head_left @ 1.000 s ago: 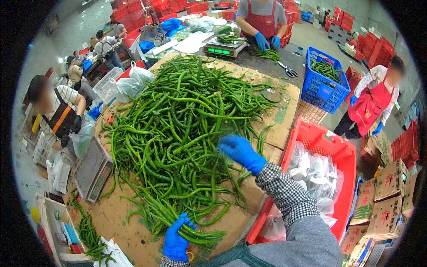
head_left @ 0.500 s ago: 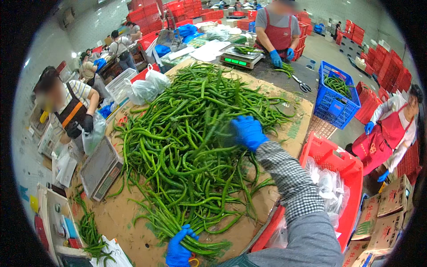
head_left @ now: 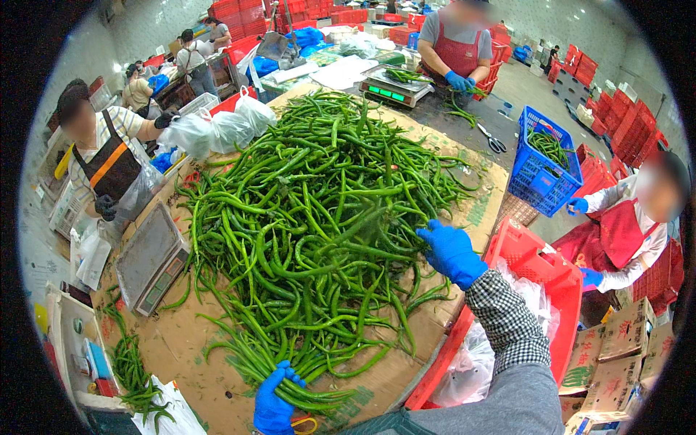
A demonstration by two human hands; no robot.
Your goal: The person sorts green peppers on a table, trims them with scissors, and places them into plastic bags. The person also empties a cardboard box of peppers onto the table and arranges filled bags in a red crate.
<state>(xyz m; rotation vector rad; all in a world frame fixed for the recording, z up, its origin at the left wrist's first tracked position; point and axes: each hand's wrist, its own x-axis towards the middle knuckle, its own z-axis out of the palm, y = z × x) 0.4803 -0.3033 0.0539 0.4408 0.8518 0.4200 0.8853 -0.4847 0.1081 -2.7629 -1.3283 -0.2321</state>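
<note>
A big heap of long thin green peppers [head_left: 319, 217] lies on a bench [head_left: 203, 362] covered with brown cardboard. The left hand [head_left: 274, 400], in a blue rubber glove, is closed around a small bunch of green peppers [head_left: 304, 377] at the near edge of the heap, with their stems gathered together. The right hand [head_left: 453, 252], also in a blue glove, hangs over the right side of the heap with its fingers bent and nothing in it that I can see. Just to the right of the bench stands a red plastic crate [head_left: 536, 279] lined with a clear plastic bag [head_left: 478, 362], and it looks like no peppers are inside yet. A flat grey weighing scale [head_left: 148, 257] sits on the left side of the bench. Other people in aprons work around the bench, and a blue plastic basket [head_left: 544, 170] with a few peppers stands further off. Only one little bunch is gathered, so most of the heap is left to go through
</note>
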